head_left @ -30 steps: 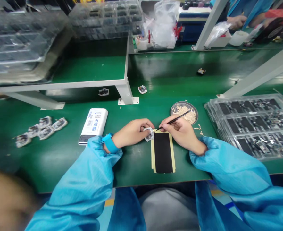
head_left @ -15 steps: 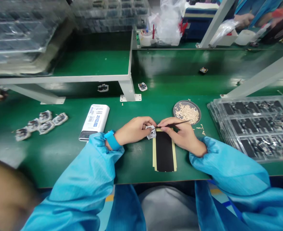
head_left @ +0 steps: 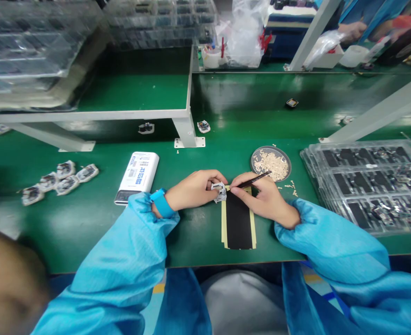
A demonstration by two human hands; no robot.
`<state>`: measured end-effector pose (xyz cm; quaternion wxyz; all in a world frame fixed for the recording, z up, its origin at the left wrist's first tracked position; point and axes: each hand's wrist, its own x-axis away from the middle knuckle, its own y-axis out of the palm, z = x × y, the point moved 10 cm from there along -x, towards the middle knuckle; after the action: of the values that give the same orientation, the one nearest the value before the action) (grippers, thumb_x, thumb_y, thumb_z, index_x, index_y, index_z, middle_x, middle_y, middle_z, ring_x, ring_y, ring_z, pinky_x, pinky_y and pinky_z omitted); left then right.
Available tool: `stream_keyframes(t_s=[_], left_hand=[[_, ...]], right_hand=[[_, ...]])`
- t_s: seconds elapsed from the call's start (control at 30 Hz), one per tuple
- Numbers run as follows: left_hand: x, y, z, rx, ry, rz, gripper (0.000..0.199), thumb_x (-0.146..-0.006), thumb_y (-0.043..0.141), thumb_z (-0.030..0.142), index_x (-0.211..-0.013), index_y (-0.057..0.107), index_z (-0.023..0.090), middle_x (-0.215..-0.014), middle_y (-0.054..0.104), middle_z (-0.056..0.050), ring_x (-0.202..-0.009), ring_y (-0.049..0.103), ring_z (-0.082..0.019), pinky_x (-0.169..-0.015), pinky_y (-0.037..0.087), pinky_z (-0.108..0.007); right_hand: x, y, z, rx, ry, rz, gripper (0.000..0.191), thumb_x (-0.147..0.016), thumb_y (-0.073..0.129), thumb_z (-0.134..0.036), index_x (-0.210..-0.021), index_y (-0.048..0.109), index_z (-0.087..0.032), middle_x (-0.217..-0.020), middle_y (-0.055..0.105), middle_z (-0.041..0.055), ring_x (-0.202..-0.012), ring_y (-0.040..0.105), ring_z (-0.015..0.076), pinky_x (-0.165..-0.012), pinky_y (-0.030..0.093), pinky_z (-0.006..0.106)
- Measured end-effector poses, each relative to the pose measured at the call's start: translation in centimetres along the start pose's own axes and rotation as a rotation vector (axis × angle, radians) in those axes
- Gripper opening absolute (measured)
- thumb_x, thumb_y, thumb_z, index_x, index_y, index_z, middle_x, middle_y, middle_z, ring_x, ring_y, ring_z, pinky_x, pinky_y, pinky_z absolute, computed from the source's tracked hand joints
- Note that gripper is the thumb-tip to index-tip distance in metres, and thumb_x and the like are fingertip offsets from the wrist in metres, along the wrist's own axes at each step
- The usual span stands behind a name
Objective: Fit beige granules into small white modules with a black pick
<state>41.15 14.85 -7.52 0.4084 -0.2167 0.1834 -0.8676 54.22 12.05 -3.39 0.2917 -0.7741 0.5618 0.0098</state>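
My left hand pinches a small white device housing with dark inner parts, just beyond the top left corner of a black sheet with pale yellow edges. My right hand is closed around dark, thin tweezers, slanting down to the left. Their tip points at the right side of the housing; whether it touches cannot be made out. Behind my right hand stands a round grey dish of tiny beige pieces, some scattered on the table beside it.
Several white housings lie left of a white power bank. Stacked clear trays of parts stand right. A metal shelf with legs crosses the back left. More units lie on the rear green strip. Another person is blurred at lower left.
The tweezers have tilted more steeply, with their tip drawn slightly away from the housing. Units on the rear strip have shifted left. Another person's hand at the far left has left the view.
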Motion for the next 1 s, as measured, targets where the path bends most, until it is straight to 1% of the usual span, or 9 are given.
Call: stream_keyframes(t_s=[0.17, 0.27, 0.37, 0.5, 0.63, 0.77, 0.83, 0.9, 1.0], left_hand=[[0.0, 0.1, 0.0, 0.005, -0.001, -0.006, 0.029, -0.078, 0.061, 0.017, -0.106, 0.069, 0.02, -0.082, 0.069, -0.002, -0.07, 0.062, -0.014, -0.061, 0.044, -0.022], [0.0, 0.1, -0.1, 0.09, -0.033, -0.037, 0.028, -0.08, 0.063, 0.018, -0.107, 0.068, 0.018, -0.088, 0.072, -0.004, -0.077, 0.065, -0.014, -0.068, 0.049, -0.023], [-0.1, 0.0, -0.2, 0.352, -0.11, -0.063, 0.029, -0.083, 0.067, 0.023, -0.11, 0.068, 0.013, -0.095, 0.073, -0.009, -0.08, 0.068, -0.014, -0.07, 0.05, -0.022], [-0.1, -0.1, -0.4, 0.709, -0.214, 0.049, 0.041, -0.079, 0.076, 0.027, -0.116, 0.066, 0.011, -0.094, 0.073, -0.011, -0.072, 0.067, -0.012, -0.058, 0.046, -0.017], [0.0, 1.1, -0.6, 0.907, -0.243, 0.116, 0.045, -0.076, 0.08, 0.023, -0.116, 0.064, 0.012, -0.103, 0.072, -0.012, -0.083, 0.071, -0.014, -0.07, 0.054, -0.018], [0.1, 1.6, -1.1, 0.859, -0.267, 0.172, 0.047, -0.076, 0.081, 0.025, -0.117, 0.064, 0.012, -0.104, 0.073, -0.012, -0.087, 0.071, -0.014, -0.077, 0.057, -0.018], [-0.1, 1.4, -1.2, 0.816, -0.274, 0.194, 0.048, -0.075, 0.082, 0.027, -0.117, 0.063, 0.013, -0.104, 0.073, -0.012, -0.088, 0.071, -0.013, -0.076, 0.056, -0.016], [-0.2, 1.2, -1.2, 0.777, -0.265, 0.206, 0.053, -0.073, 0.084, 0.03, -0.119, 0.062, 0.015, -0.104, 0.073, -0.01, -0.087, 0.071, -0.013, -0.074, 0.056, -0.015], [-0.3, 0.9, -0.8, 0.711, -0.223, 0.208, 0.062, -0.07, 0.085, 0.034, -0.125, 0.062, 0.019, -0.109, 0.072, -0.008, -0.088, 0.07, -0.014, -0.071, 0.054, -0.015]], right_hand=[[0.0, 0.6, 0.5, -0.037, 0.038, -0.037, 0.012, -0.092, 0.066, -0.03, -0.097, 0.068, -0.02, -0.094, 0.073, 0.0044, -0.084, 0.07, 0.0161, -0.078, 0.058, 0.031], [0.1, 0.6, 0.2, -0.073, 0.022, -0.032, 0.009, -0.091, 0.067, -0.028, -0.096, 0.068, -0.02, -0.095, 0.073, 0.0045, -0.086, 0.07, 0.016, -0.077, 0.058, 0.031], [0.2, -1.0, -0.5, -0.154, -0.036, 0.093, 0.008, -0.089, 0.069, -0.023, -0.095, 0.065, -0.02, -0.097, 0.073, 0.0055, -0.091, 0.071, 0.0175, -0.081, 0.058, 0.034], [0.4, -4.0, -0.5, -0.161, -0.046, 0.314, 0.011, -0.088, 0.07, -0.026, -0.09, 0.061, -0.021, -0.096, 0.073, 0.007, -0.094, 0.07, 0.0199, -0.089, 0.058, 0.041], [0.3, -5.0, 1.9, -0.154, 0.118, 0.427, 0.019, -0.087, 0.071, -0.038, -0.091, 0.065, -0.02, -0.097, 0.071, 0.0083, -0.09, 0.07, 0.0197, -0.085, 0.059, 0.038], [0.4, -4.9, 3.8, -0.34, 0.297, 0.439, 0.034, -0.083, 0.072, -0.051, -0.092, 0.06, -0.02, -0.091, 0.068, 0.0058, -0.08, 0.07, 0.0175, -0.079, 0.06, 0.035], [0.8, -6.2, 2.9, -0.428, 0.288, 0.483, 0.038, -0.087, 0.064, -0.057, -0.089, 0.056, -0.02, -0.094, 0.068, 0.0063, -0.082, 0.07, 0.0169, -0.078, 0.06, 0.034], [1.5, -8.5, 0.7, -0.408, 0.226, 0.485, 0.043, -0.097, 0.046, -0.059, -0.085, 0.056, -0.019, -0.1, 0.068, 0.0081, -0.088, 0.069, 0.0165, -0.081, 0.059, 0.033], [4.1, -14.1, -2.5, -0.151, 0.202, 0.519, 0.045, -0.101, 0.04, -0.057, -0.091, 0.061, -0.018, -0.091, 0.067, 0.0057, -0.081, 0.065, 0.0145, -0.078, 0.055, 0.03]])
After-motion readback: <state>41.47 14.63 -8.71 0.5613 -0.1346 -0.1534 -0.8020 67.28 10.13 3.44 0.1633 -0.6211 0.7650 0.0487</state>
